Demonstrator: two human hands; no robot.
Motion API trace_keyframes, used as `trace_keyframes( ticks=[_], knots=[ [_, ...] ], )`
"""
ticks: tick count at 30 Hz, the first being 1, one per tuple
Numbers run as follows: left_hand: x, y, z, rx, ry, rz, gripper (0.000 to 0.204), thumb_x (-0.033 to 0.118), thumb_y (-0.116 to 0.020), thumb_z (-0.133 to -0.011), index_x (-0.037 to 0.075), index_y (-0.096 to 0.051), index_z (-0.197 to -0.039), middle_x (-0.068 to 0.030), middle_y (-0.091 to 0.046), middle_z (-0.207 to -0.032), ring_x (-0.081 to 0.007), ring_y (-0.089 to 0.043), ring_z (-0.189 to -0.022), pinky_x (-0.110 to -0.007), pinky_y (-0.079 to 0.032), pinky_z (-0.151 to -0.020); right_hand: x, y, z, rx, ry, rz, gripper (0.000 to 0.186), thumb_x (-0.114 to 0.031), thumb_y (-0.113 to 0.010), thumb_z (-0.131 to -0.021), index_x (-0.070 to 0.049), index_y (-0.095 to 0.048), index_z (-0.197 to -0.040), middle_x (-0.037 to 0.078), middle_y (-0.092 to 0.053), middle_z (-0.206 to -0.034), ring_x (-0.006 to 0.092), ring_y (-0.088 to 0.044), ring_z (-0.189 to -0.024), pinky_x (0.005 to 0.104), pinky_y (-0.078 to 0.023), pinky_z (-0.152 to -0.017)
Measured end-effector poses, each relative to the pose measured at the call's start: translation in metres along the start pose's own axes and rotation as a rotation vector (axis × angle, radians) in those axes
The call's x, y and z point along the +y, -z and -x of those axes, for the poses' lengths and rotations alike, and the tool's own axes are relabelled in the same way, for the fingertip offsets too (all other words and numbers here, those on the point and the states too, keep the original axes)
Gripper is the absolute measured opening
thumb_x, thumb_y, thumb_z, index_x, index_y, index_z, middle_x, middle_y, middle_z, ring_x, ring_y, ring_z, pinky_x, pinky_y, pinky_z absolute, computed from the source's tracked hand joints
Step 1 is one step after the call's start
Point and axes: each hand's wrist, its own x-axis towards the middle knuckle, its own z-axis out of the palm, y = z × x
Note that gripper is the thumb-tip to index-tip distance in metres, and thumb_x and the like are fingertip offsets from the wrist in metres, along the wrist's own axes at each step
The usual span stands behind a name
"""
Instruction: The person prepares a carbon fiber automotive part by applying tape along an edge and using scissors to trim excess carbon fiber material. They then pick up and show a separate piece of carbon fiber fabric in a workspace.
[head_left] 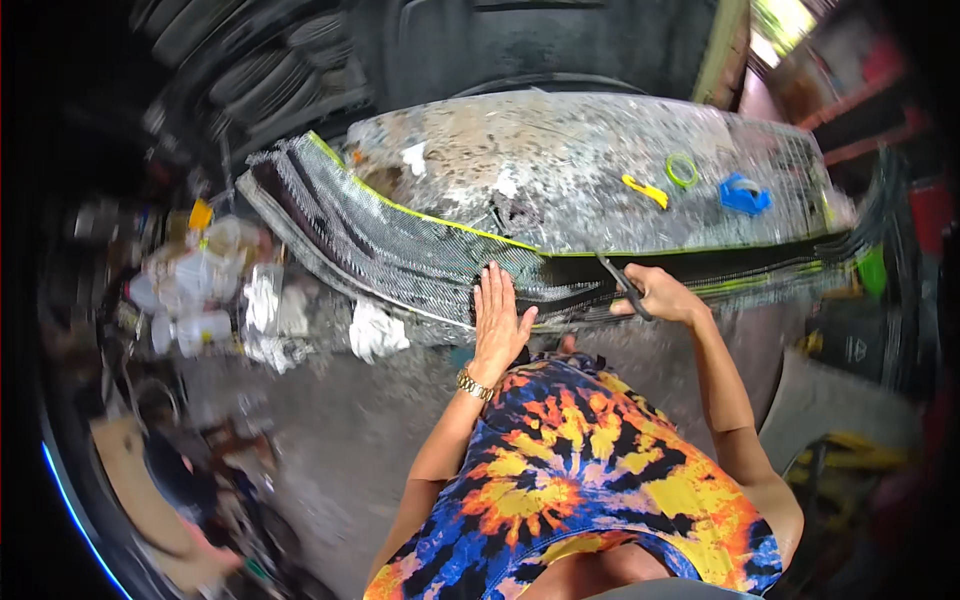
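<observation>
A long curved piece of carbon-fibre weave [400, 240] with a yellow-green edge lies along the front of a speckled worktable [590, 140]. My left hand [498, 310] lies open on the weave, fingers extended and nearly together. My right hand [660, 295] grips dark scissors [625, 285], whose blades reach up to the yellow-green edge right of my left hand. Behind the weave are a yellow cutter [645, 190], a green tape roll [681, 170] and a blue tape dispenser [744, 194].
Several plastic containers [190, 280] and crumpled white paper [377, 330] lie at the left. A cardboard piece [125, 465] is at lower left. Dark panels [470, 45] stand behind the table, and a green object [870, 268] sits at its right end.
</observation>
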Motion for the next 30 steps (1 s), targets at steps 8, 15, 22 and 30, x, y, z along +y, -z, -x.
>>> trace_keyframes(
  ticks=[8, 15, 22, 30],
  knots=[
    [0.029, -0.048, -0.049, 0.427, 0.519, 0.159, 0.080, 0.033, -0.054, -0.092, -0.011, -0.012, -0.144, -0.0306, -0.003, -0.152, -0.0430, -0.006, -0.142, -0.048, -0.010, -0.116, 0.005, 0.042, -0.115, -0.561, -0.057, 0.120, 0.077, -0.069, -0.067, -0.069, 0.001, -0.058, -0.101, 0.011, -0.060, -0.082, 0.0194, -0.059, -0.067, 0.0356, -0.046, -0.066],
    [0.026, -0.066, -0.064, 0.467, 0.620, 0.113, 0.073, 0.035, -0.042, -0.097, -0.010, -0.010, -0.145, -0.0303, -0.003, -0.152, -0.0445, -0.008, -0.141, -0.048, -0.013, -0.115, -0.004, 0.026, -0.190, -0.921, -0.086, 0.229, 0.073, -0.070, -0.064, -0.073, -0.003, -0.058, -0.103, 0.002, -0.058, -0.082, 0.0100, -0.058, -0.066, 0.0267, -0.046, -0.061],
    [0.027, -0.070, -0.069, 0.495, 0.590, 0.085, 0.073, 0.029, -0.046, -0.096, -0.013, -0.010, -0.143, -0.0316, -0.004, -0.151, -0.0456, -0.009, -0.141, -0.046, -0.013, -0.116, -0.017, 0.016, -0.213, -0.937, -0.014, 0.295, 0.056, -0.060, -0.069, -0.076, -0.006, -0.060, -0.087, -0.001, -0.056, -0.061, 0.0082, -0.056, -0.053, 0.0240, -0.042, -0.050],
    [0.027, -0.068, -0.066, 0.491, 0.593, 0.111, 0.072, 0.029, -0.045, -0.096, -0.012, -0.009, -0.143, -0.0311, -0.003, -0.152, -0.0449, -0.006, -0.141, -0.046, -0.013, -0.116, -0.002, 0.021, -0.211, -0.947, 0.039, 0.098, 0.043, -0.047, -0.071, -0.080, -0.008, -0.056, -0.070, -0.003, -0.051, -0.054, 0.0073, -0.052, -0.046, 0.0240, -0.038, -0.044]
  ],
)
